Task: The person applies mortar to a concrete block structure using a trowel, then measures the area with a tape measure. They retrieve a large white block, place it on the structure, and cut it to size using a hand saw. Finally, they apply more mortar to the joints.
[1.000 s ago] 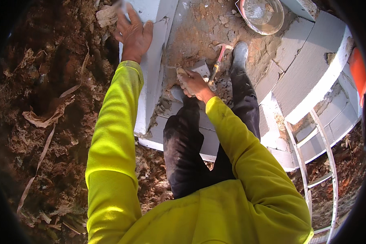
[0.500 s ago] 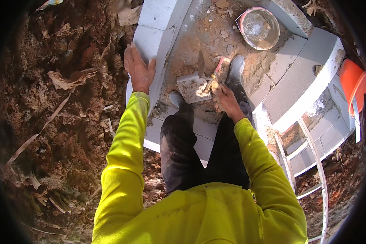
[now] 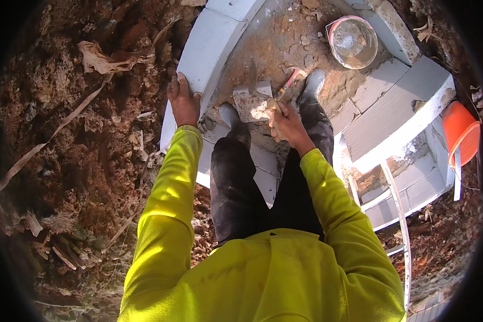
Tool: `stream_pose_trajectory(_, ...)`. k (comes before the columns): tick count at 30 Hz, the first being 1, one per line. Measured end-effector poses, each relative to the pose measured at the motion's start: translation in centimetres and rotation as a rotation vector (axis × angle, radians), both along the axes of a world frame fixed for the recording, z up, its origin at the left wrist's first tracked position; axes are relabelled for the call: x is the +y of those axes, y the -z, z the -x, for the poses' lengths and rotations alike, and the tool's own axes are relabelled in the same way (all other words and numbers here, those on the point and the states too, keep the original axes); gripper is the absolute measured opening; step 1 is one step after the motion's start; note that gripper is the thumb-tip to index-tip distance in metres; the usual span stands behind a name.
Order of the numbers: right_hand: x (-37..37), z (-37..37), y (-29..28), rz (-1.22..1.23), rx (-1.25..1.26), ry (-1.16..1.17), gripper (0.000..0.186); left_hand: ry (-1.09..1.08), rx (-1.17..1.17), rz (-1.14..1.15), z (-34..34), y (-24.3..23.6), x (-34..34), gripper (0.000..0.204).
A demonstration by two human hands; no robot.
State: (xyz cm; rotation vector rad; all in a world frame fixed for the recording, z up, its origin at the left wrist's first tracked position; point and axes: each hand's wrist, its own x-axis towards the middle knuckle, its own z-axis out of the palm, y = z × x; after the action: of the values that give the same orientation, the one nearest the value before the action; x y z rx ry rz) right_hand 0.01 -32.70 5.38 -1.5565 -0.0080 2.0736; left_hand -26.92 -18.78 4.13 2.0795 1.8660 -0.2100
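The trowel hangs above the loose pale block on the ground, its blade pointing away from the person. The right hand is curled tight about the wooden handle, beside the right leg. Half a second ago the hand and tool were in much the same place; a second ago the hand was further left, near the left boot, with no blade showing — so the tool now appears clear of the left wall. The left hand has come down along the pale block wall to near its closer end, where it rests with fingers over the edge and thumb apart, probably for support.

Just beyond the loose block lies a hammer, near the right boot. Further out stand a mortar-smeared bucket, a curved block wall, an orange bucket and a ladder.
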Motion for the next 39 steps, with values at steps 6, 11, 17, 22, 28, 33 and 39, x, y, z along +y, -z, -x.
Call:
stream_pose_trajectory(6,-6.4,-8.2,-4.3,0.085,-0.212,0.024,0.022,-0.14,-0.062,0.104,0.9,-2.8,-0.7,0.079)
stream_pose_trajectory(11,-11.5,-16.7,-11.1,-0.013,-0.567,-0.218,0.025,-0.219,-0.177,0.205,-1.0,-10.5,-6.3,0.073)
stream_pose_trajectory(17,-16.6,-22.5,-16.2,-0.101,-0.731,-0.19,0.022,-0.421,-0.177,0.279,0.6,-17.8,-15.6,0.067)
stream_pose_trajectory(22,-21.9,-28.4,-15.1,-0.202,-0.962,-0.483,0.029,-0.659,-0.176,0.268,1.8,-20.0,-20.3,0.064)
stream_pose_trajectory(28,-17.9,-28.5,-21.9,-0.147,-0.841,-0.447,0.028,-0.809,-0.204,0.214,2.1,-18.9,-26.1,0.064)
stream_pose_trajectory(33,-15.7,-31.5,-19.5,-0.446,-1.094,-0.65,0.036,-0.937,-0.311,0.177,-0.4,-18.9,-28.4,0.064)
stream_pose_trajectory(39,-11.5,-29.1,-22.2,-0.473,-0.894,-0.475,0.036,-1.007,-0.377,0.162,1.1,-16.1,-33.0,0.066)
